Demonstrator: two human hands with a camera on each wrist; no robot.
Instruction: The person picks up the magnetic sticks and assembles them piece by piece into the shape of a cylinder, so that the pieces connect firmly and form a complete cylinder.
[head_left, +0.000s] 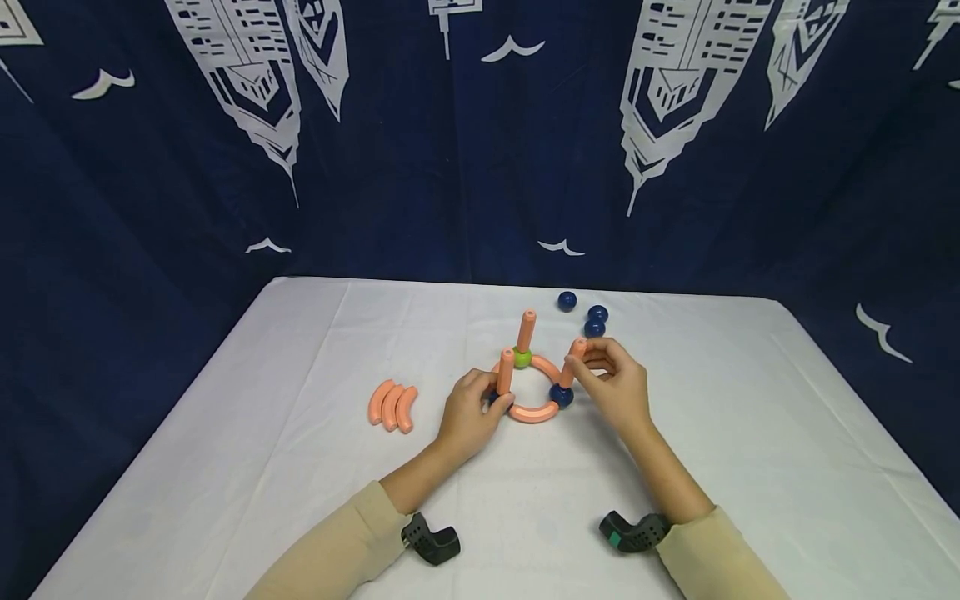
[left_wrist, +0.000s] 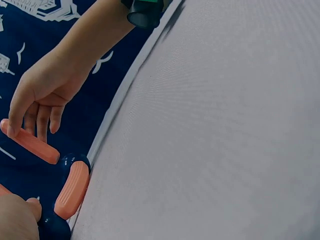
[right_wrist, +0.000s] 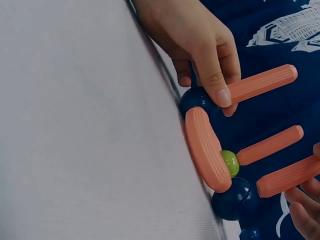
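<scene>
In the head view, curved orange sticks (head_left: 534, 414) and balls form a ring on the table. Straight orange sticks stand up from its balls: one at the green ball (head_left: 522, 358), one at the left, one at the right blue ball (head_left: 561, 396). My left hand (head_left: 471, 408) pinches the base of the left straight stick (right_wrist: 265, 82), right at the left blue ball (right_wrist: 196, 100). My right hand (head_left: 618, 383) pinches the upper part of the right straight stick (left_wrist: 32, 145); its lower end is close against the right blue ball. In the head view, my left fingers mostly hide the left ball.
Several curved orange sticks (head_left: 391, 406) lie side by side left of the ring. Behind it are loose blue balls (head_left: 567, 301). A white cloth (head_left: 315, 517) covers the table, and a dark blue printed curtain (head_left: 457, 183) hangs at its far edge.
</scene>
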